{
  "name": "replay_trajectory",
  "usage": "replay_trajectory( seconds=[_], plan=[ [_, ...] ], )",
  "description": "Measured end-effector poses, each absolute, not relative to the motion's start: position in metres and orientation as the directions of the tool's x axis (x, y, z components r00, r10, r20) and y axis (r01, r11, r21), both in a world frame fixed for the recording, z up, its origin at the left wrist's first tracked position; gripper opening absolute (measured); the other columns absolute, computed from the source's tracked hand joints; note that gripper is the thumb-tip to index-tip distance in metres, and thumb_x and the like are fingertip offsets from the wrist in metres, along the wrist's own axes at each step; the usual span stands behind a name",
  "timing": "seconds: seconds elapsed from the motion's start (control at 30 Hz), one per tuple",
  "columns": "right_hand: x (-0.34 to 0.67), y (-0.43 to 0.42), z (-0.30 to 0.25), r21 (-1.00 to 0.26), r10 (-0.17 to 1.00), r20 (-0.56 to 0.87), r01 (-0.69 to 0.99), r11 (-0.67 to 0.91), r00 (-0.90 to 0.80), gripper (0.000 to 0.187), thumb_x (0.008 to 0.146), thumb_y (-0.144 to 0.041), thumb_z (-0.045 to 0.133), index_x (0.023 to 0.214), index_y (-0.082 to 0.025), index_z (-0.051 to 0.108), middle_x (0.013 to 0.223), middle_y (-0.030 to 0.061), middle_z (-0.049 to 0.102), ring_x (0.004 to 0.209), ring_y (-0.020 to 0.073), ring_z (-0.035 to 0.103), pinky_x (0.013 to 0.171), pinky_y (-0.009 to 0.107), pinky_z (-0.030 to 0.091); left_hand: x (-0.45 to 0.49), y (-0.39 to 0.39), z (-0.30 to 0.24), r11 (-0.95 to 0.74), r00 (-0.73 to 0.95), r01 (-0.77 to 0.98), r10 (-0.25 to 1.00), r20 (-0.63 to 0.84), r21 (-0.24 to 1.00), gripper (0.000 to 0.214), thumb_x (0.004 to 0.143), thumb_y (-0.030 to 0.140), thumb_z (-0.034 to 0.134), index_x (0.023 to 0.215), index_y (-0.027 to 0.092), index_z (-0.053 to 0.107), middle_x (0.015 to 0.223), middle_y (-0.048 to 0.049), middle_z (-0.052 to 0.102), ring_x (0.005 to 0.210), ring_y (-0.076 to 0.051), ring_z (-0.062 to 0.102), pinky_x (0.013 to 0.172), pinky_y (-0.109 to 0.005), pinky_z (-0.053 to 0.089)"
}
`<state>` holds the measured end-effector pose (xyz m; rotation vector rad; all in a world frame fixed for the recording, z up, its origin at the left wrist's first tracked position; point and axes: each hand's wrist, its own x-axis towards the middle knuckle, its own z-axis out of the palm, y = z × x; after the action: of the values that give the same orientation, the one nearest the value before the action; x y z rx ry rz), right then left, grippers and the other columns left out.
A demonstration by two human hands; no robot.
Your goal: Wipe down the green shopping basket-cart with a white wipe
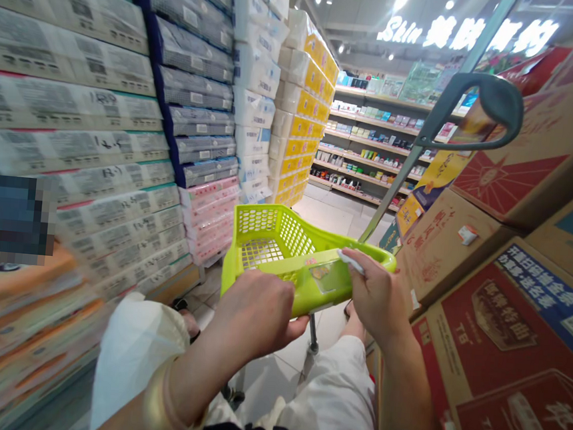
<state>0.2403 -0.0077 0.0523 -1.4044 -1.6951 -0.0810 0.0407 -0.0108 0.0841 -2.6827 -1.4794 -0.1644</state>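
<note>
A lime-green shopping cart basket (309,234) with perforated walls stands in front of me, tilted in view. My left hand (261,306) is closed around its near rim, knuckles up and thumb below. In my right hand (377,293) a small white piece, like a folded tissue (353,260), is pinched against the top of the same rim, near the right corner. Between my hands, a clear panel with a sticker (324,273) shows on the rim. A metal pole rises behind the basket's right side to a dark grey loop handle (476,114).
Stacked paper packs (122,147) line the left side, with yellow-and-white packs (303,109) further along. Red and brown cartons (520,349) rise close on the right. Beyond the tiled floor (312,200), shelves (373,139) hold small products. A cart wheel (313,346) shows between my legs.
</note>
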Motion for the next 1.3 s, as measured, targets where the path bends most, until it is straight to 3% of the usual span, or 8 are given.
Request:
replay_trajectory(
  seconds=[0.1, 0.17, 0.33, 0.53, 0.73, 0.93, 1.17, 1.3],
  plan=[
    [0.218, -0.008, 0.065, -0.393, 0.742, 0.6, 0.698, 0.599, -0.299, 0.035, 0.088, -0.011, 0.048, 0.114, -0.023, 0.069, 0.119, 0.0058, 0.07, 0.118, 0.0213, 0.062, 0.107, 0.041, 0.046, 0.04, -0.011, 0.085, -0.528, 0.522, 0.85, 0.842, 0.133, 0.004, 0.04, 0.083, 0.05, 0.051, 0.079, 0.016, 0.073, 0.071, -0.0148, 0.072, 0.073, -0.031, 0.07, 0.069, -0.04, 0.051],
    [0.211, -0.007, 0.069, -0.387, 0.727, 0.566, 0.654, 0.65, -0.387, 0.037, 0.088, -0.009, 0.048, 0.113, -0.023, 0.069, 0.119, 0.0049, 0.071, 0.116, 0.0202, 0.062, 0.106, 0.04, 0.047, 0.04, -0.011, 0.085, -0.522, 0.516, 0.853, 0.847, 0.13, 0.015, 0.04, 0.083, 0.05, 0.052, 0.079, 0.016, 0.073, 0.07, -0.0146, 0.072, 0.073, -0.031, 0.07, 0.071, -0.04, 0.051],
    [0.223, -0.006, 0.063, -0.386, 0.767, 0.621, 0.789, 0.478, -0.161, 0.036, 0.088, -0.011, 0.046, 0.112, -0.023, 0.07, 0.116, 0.0079, 0.071, 0.115, 0.0246, 0.063, 0.104, 0.045, 0.048, 0.038, -0.011, 0.084, -0.532, 0.53, 0.846, 0.839, 0.122, -0.015, 0.041, 0.082, 0.051, 0.052, 0.079, 0.016, 0.073, 0.073, -0.0153, 0.072, 0.073, -0.032, 0.07, 0.068, -0.04, 0.051],
    [0.209, -0.03, 0.051, -0.356, 0.688, 0.644, 0.664, 0.657, -0.336, 0.04, 0.09, -0.008, 0.046, 0.118, -0.027, 0.067, 0.123, 0.0033, 0.069, 0.127, 0.0215, 0.056, 0.113, 0.046, 0.039, 0.037, -0.01, 0.086, -0.568, 0.567, 0.822, 0.812, 0.138, -0.04, 0.04, 0.085, 0.049, 0.048, 0.083, 0.017, 0.073, 0.073, -0.014, 0.073, 0.072, -0.032, 0.07, 0.067, -0.041, 0.052],
    [0.226, -0.034, 0.038, -0.422, 0.705, 0.708, 0.771, 0.477, -0.048, 0.038, 0.091, -0.011, 0.047, 0.12, -0.029, 0.065, 0.125, 0.0043, 0.068, 0.129, 0.0237, 0.053, 0.114, 0.052, 0.035, 0.033, -0.008, 0.09, -0.553, 0.55, 0.833, 0.827, 0.117, -0.009, 0.037, 0.081, 0.05, 0.054, 0.077, 0.018, 0.072, 0.072, -0.0134, 0.073, 0.072, -0.031, 0.07, 0.067, -0.038, 0.051],
    [0.218, -0.044, 0.029, -0.322, 0.642, 0.729, 0.709, 0.628, -0.238, 0.041, 0.093, -0.009, 0.046, 0.126, -0.028, 0.06, 0.13, 0.0022, 0.065, 0.13, 0.0182, 0.052, 0.116, 0.043, 0.035, 0.023, -0.002, 0.09, -0.581, 0.578, 0.814, 0.809, 0.109, -0.001, 0.034, 0.081, 0.048, 0.054, 0.072, 0.018, 0.069, 0.068, -0.0114, 0.071, 0.067, -0.028, 0.069, 0.061, -0.033, 0.047],
    [0.247, -0.033, 0.012, -0.424, 0.565, 0.811, 0.816, 0.393, 0.149, 0.03, 0.096, -0.021, 0.047, 0.117, -0.024, 0.067, 0.12, 0.0072, 0.07, 0.124, 0.0246, 0.058, 0.111, 0.053, 0.038, 0.002, 0.01, 0.089, -0.619, 0.618, 0.785, 0.781, 0.089, -0.012, 0.047, 0.08, 0.063, 0.051, 0.069, 0.02, 0.066, 0.071, -0.01, 0.07, 0.067, -0.025, 0.066, 0.057, -0.031, 0.041],
    [0.242, -0.04, 0.01, -0.413, 0.605, 0.79, 0.813, 0.41, 0.097, 0.032, 0.096, -0.02, 0.045, 0.12, -0.025, 0.066, 0.123, 0.0069, 0.069, 0.126, 0.024, 0.057, 0.113, 0.053, 0.035, -0.015, 0.018, 0.091, -0.626, 0.625, 0.78, 0.779, 0.045, 0.012, 0.054, 0.076, 0.072, 0.05, 0.075, 0.022, 0.069, 0.077, -0.0082, 0.072, 0.071, -0.024, 0.065, 0.06, -0.03, 0.041]
  ],
)
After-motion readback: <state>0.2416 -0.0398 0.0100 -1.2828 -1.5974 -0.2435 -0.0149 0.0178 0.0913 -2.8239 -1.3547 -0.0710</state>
